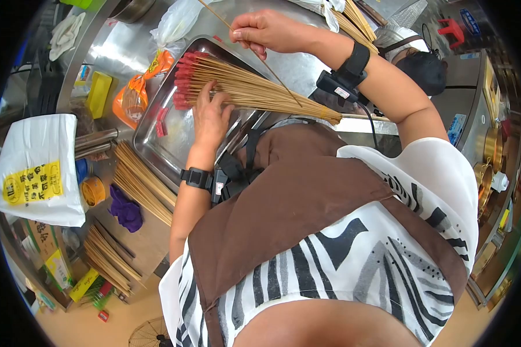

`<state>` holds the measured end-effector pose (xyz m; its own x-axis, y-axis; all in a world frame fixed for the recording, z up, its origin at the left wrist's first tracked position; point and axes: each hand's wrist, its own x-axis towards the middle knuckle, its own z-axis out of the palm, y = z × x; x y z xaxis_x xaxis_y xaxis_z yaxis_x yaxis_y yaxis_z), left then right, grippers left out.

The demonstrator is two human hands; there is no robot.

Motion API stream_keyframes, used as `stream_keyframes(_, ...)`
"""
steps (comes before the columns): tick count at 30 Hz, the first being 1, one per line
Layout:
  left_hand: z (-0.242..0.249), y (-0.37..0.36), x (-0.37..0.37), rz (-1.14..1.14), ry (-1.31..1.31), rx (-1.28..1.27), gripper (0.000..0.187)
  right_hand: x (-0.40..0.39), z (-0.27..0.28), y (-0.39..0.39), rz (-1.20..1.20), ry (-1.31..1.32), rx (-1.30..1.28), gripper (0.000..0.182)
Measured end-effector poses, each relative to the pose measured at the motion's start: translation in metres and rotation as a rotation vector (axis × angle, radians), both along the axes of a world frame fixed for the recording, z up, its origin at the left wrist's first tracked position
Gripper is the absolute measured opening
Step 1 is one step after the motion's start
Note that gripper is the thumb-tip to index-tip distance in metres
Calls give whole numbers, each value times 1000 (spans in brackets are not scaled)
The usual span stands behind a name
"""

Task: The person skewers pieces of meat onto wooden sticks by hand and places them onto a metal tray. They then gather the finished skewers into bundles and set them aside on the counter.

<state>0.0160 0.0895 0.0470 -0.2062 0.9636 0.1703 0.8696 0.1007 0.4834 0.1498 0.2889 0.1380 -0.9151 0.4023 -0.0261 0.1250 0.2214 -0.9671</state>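
Observation:
A large bundle of thin wooden skewers (260, 87) lies across a metal tray (146, 128), with red pieces of food, likely meat, (184, 81) threaded on their left ends. My left hand (211, 115) rests on the near side of the bundle beside those red ends, its fingers spread over the sticks. Above the bundle, my right hand (266, 32) pinches one long skewer (217, 15). It slants down to the right across the bundle, and no food shows on it. A loose red piece (161, 122) sits on the tray floor.
An orange plastic bag (132, 99) and a yellow box (99, 94) are left of the tray. More bare skewers (142, 176) lie nearer me, by a purple cloth (125, 208) and a white bag (37, 168). A black-capped person (422, 69) is at upper right.

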Motion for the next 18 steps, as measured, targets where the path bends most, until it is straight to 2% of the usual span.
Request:
stream_keyframes(3, -3, -1, 0, -5, -14, 38, 22, 2, 2, 1, -38, 41, -59, 21)
stream_keyframes(7, -3, 0, 1, -4, 2, 25, 20, 2, 1, 8, 2, 34, 24, 22)
stream_keyframes(14, -3, 0, 2, 2, 7, 40, 19, 5, -8, 7, 57, -39, -73, 21)
stream_keyframes(18, -3, 0, 0, 0, 18, 32, 18, 7, -32, 7, 154, -209, -78, 20)
